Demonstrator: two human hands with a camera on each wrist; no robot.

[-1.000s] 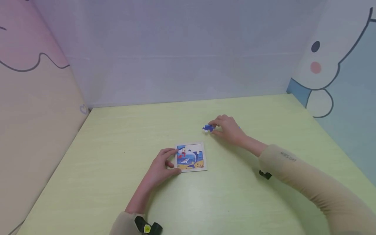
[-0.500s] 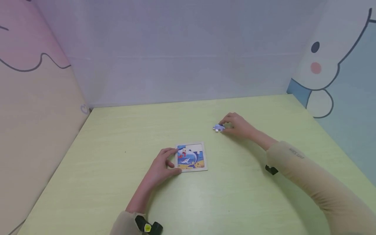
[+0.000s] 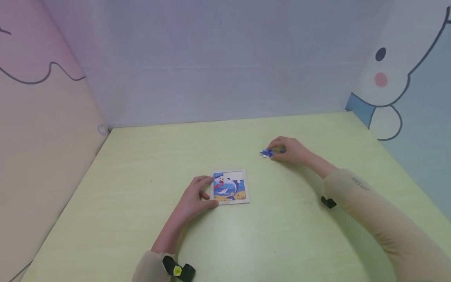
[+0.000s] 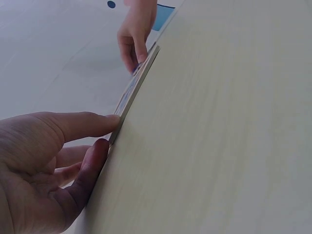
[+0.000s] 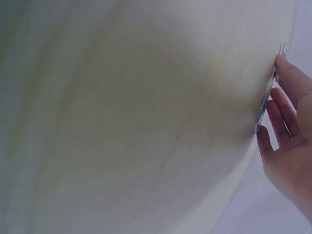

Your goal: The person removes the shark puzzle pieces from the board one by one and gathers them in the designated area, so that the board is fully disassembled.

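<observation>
Left wall: a pink and cream panel (image 3: 38,117) with a dark wavy line drawn across it, rising at the left edge of the bench.
Bench: a pale green bench (image 3: 141,164) with a faint wood grain, closed in by walls on three sides.
Far wall: a plain lilac panel (image 3: 218,58) along the far edge of the bench.
Left hand: the left hand (image 3: 193,200) lies on the bench, thumb and forefinger set against the left edge of the puzzle board (image 3: 230,187); the fingers are loosely bent and steady the frame rather than close around it. The left wrist view shows the thumb tip pressed to the board's edge.
Puzzle board: a small square wooden frame, flat near the middle of the bench, carrying a blue sea picture with one gap at its far right corner.
Loose piece: a blue puzzle piece (image 3: 266,153) to the right of and beyond the board, well apart from it.
Right hand: the right hand (image 3: 290,150) pinches the loose piece in its fingertips at the bench surface.
Right wall: a white cartoon figure (image 3: 391,74) with a pink cheek on a blue ground.
</observation>
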